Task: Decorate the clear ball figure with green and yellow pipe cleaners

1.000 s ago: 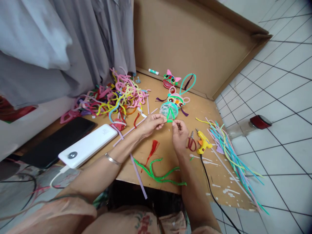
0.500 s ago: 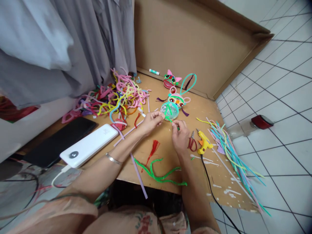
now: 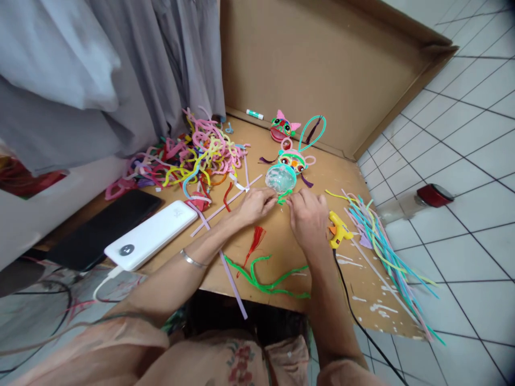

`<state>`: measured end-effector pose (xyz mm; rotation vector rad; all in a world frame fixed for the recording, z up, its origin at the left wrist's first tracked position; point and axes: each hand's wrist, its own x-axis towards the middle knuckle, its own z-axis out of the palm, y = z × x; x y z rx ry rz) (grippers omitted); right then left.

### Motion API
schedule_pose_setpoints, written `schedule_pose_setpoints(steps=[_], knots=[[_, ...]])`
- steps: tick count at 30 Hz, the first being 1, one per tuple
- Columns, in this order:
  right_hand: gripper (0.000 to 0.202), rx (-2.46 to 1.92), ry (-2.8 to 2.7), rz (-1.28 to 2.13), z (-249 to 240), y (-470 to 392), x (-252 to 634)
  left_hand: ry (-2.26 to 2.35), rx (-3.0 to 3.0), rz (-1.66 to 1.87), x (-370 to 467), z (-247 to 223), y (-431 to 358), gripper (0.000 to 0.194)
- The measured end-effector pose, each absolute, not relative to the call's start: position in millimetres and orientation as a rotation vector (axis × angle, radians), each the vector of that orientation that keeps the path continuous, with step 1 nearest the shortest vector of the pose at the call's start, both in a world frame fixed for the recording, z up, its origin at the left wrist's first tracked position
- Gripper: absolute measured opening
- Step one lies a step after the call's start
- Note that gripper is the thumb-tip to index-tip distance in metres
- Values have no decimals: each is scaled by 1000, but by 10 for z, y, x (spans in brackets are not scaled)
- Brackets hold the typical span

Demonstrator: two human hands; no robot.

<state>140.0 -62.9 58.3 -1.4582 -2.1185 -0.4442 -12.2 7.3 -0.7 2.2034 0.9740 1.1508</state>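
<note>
A short, bent green pipe cleaner [image 3: 284, 196] is between my hands, above the tabletop. My left hand [image 3: 257, 206] pinches its left end, fingertips pressed together. My right hand [image 3: 308, 212] closes round the other side, its fingertips partly hidden behind the curled knuckles. Just beyond the fingers lies a clear, rounded plastic piece with a teal rim [image 3: 280, 178]. Touching or close behind it is a pink and yellow animal face [image 3: 293, 161] with a teal loop and purple tassels. Nearer to me lie several joined green pipe cleaners [image 3: 263, 281] and a red tassel [image 3: 254, 245].
On the left are a tangled heap of pipe cleaners [image 3: 201, 150], a white power bank [image 3: 151, 236] and a black phone [image 3: 104, 228]. To the right, a yellow glue gun [image 3: 338, 229] trails a black cord beside straight pipe cleaners [image 3: 376, 246]. A cardboard wall [image 3: 306, 69] stands behind.
My right hand has moved right and turned, now covering the red-handled scissors. The green pipe cleaner has come off the clear plastic piece towards me and looks more bunched up.
</note>
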Motion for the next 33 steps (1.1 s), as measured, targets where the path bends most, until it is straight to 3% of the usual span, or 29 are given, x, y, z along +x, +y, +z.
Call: schedule_pose_setpoints(steps=[8, 13, 19, 26, 33], knots=[[11, -1402, -2133, 245, 818, -260, 1820, 563, 2141, 943, -55, 100, -90, 19], [16, -1342, -1714, 788, 625, -267, 1974, 598, 1754, 1160, -50, 190, -143, 25], [18, -1277, -1539, 854, 400, -415, 1681, 679, 1397, 1384, -24, 130, -22, 32], [33, -1165, -1359, 924, 337, -373, 1373, 813, 1340, 1453, -39, 110, 32, 26], [31, -1163, -1008, 978, 190, -289, 1131, 871, 1316, 1454, -4, 104, 3, 21]])
